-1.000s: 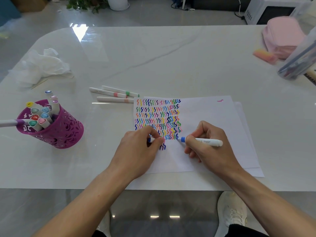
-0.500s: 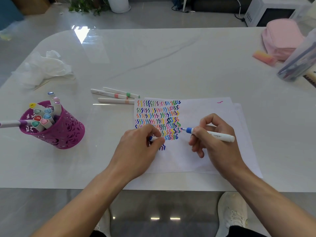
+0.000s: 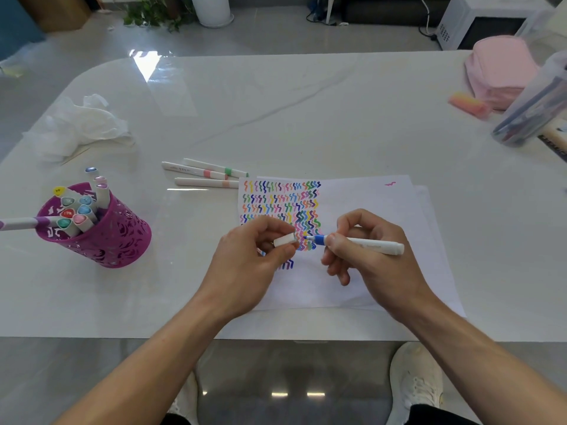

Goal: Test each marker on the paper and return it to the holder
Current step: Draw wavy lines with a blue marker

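Observation:
My right hand [image 3: 371, 256] grips a white marker [image 3: 374, 245] with a blue tip that points left, just above the paper [image 3: 362, 210]. My left hand [image 3: 248, 265] pinches the marker's white cap [image 3: 284, 240], its open end a short gap from the blue tip. The paper carries rows of coloured zigzag marks on its left part. A purple perforated holder [image 3: 107, 237] stands at the left with several capped markers upright in it; one purple-banded marker [image 3: 21, 223] sticks out sideways to the left.
Three capped markers [image 3: 205, 174] lie on the table beyond the paper's top left corner. Crumpled white tissue [image 3: 76, 127] sits at far left. A pink pouch [image 3: 497, 69], an orange eraser [image 3: 468, 104] and a clear container of pens [image 3: 534, 111] are at far right.
My right hand lifted the blue marker off the paper and swung it level. My left hand rose from the sheet and now shows the white cap close to the tip.

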